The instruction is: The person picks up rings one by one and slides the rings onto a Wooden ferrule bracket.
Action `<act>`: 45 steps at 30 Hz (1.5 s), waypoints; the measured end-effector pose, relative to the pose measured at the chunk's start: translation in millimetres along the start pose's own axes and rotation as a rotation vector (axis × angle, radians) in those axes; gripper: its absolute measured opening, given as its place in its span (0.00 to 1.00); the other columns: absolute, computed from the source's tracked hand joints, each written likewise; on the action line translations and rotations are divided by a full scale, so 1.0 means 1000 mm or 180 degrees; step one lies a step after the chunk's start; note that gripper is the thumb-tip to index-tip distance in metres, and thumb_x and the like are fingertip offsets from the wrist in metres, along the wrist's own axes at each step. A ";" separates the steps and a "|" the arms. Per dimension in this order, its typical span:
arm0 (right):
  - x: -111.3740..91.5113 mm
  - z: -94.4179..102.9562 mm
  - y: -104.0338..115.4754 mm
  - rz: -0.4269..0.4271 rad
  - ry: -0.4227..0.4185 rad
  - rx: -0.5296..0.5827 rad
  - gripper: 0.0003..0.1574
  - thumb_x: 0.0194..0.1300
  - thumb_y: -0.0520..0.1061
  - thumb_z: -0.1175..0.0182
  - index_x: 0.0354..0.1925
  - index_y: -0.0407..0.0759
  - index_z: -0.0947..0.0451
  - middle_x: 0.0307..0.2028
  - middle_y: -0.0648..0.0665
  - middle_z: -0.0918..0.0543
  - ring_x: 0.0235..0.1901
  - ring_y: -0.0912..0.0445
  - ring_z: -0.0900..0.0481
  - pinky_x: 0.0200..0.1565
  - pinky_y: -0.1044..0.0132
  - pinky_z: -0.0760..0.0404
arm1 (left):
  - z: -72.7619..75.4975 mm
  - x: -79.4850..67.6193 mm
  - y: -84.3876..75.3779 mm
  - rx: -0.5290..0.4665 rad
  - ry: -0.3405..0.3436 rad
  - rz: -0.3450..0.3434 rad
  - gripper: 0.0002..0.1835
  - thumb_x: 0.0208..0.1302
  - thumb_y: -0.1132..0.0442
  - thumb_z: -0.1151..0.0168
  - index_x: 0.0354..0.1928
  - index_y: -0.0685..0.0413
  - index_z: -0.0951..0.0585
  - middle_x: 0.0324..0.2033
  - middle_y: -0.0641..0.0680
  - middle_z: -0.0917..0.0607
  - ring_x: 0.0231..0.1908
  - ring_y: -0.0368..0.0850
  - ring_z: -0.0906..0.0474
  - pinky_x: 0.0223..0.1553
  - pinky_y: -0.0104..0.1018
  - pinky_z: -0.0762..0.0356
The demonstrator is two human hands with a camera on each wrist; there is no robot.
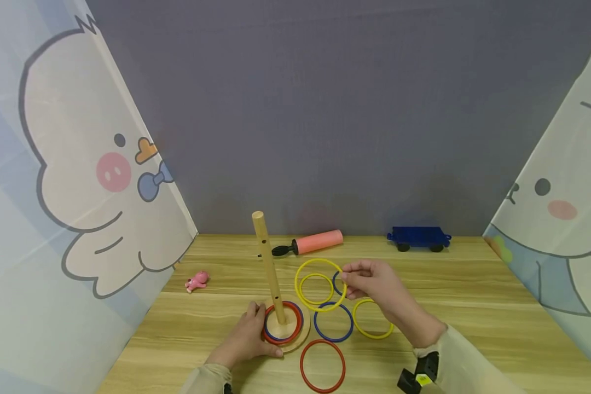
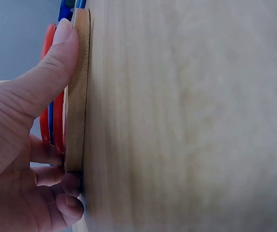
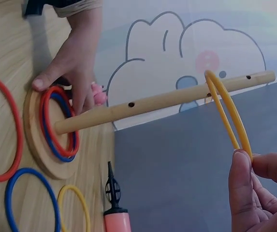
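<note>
Pinching a light, stiff yellow ring (image 1: 320,284) by its right rim, our right hand (image 1: 374,284) holds it; our left hand (image 1: 248,336) grips the base (image 1: 300,336).

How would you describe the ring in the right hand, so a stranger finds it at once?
Start at the wooden peg standing mid-table. Just right of it, the right hand pinches a large yellow ring lifted above the table. Unlike the flat-lying rings around it, it is raised and the widest.

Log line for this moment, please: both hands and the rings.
left hand: holds round wooden base | right hand: pinches large yellow plastic ring, raised | wooden peg: red ring, blue ring on
</note>
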State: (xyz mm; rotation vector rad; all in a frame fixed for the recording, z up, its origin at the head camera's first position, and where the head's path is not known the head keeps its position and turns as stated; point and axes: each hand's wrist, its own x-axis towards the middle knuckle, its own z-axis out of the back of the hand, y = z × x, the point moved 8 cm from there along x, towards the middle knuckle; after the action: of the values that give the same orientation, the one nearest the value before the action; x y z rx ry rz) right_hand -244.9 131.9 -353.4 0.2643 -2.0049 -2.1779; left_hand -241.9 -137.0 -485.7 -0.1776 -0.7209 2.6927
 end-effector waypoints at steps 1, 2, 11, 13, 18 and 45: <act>0.001 -0.001 0.002 0.0029 0.0010 -0.0023 0.22 0.66 0.41 0.37 0.49 0.23 0.26 0.33 0.42 0.16 0.27 0.54 0.18 0.35 0.59 0.16 | 0.000 0.000 0.000 -0.0001 0.0001 -0.0004 0.67 0.34 0.34 0.22 0.68 0.77 0.40 0.56 0.67 0.35 0.57 0.66 0.33 0.55 0.56 0.30; 0.001 -0.002 0.005 0.0056 0.0014 -0.0034 0.22 0.66 0.41 0.37 0.49 0.23 0.25 0.33 0.42 0.16 0.27 0.53 0.17 0.35 0.59 0.16 | 0.000 0.000 0.000 -0.0002 -0.0001 -0.0007 0.68 0.34 0.35 0.22 0.68 0.77 0.40 0.56 0.67 0.35 0.57 0.66 0.33 0.55 0.57 0.30; 0.002 -0.010 0.026 0.0170 0.0096 0.0125 0.20 0.67 0.39 0.38 0.49 0.23 0.26 0.32 0.42 0.17 0.26 0.56 0.18 0.34 0.62 0.17 | 0.000 0.000 0.000 0.0016 0.0012 0.0002 0.68 0.34 0.34 0.22 0.68 0.78 0.40 0.55 0.67 0.34 0.57 0.65 0.33 0.56 0.56 0.30; 0.001 -0.012 0.031 0.0198 0.0105 0.0159 0.19 0.67 0.39 0.38 0.49 0.23 0.26 0.33 0.43 0.17 0.26 0.56 0.18 0.34 0.62 0.17 | -0.001 0.000 0.001 0.0009 0.0023 0.0005 0.68 0.34 0.33 0.23 0.68 0.77 0.40 0.56 0.66 0.35 0.57 0.65 0.33 0.55 0.56 0.30; 0.001 -0.016 0.042 0.0234 0.0117 0.0170 0.18 0.67 0.38 0.38 0.49 0.24 0.25 0.33 0.43 0.17 0.26 0.56 0.18 0.35 0.62 0.17 | -0.001 -0.001 0.001 0.0001 0.0017 -0.0008 0.68 0.34 0.33 0.23 0.68 0.77 0.40 0.56 0.66 0.35 0.57 0.64 0.32 0.55 0.56 0.30; 0.009 -0.043 0.102 0.0540 -0.0081 0.0502 0.16 0.65 0.38 0.36 0.48 0.28 0.21 0.31 0.41 0.17 0.25 0.56 0.18 0.35 0.59 0.16 | 0.000 -0.001 0.002 0.0029 -0.0049 -0.0068 0.68 0.34 0.32 0.23 0.68 0.77 0.39 0.55 0.66 0.34 0.55 0.65 0.32 0.54 0.56 0.29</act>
State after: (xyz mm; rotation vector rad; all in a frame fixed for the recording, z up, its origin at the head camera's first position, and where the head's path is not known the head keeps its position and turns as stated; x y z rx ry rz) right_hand -243.0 79.4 -254.9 0.0827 -2.1312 -1.9354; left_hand -241.6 -138.6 -486.6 -0.1462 -0.7108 2.6796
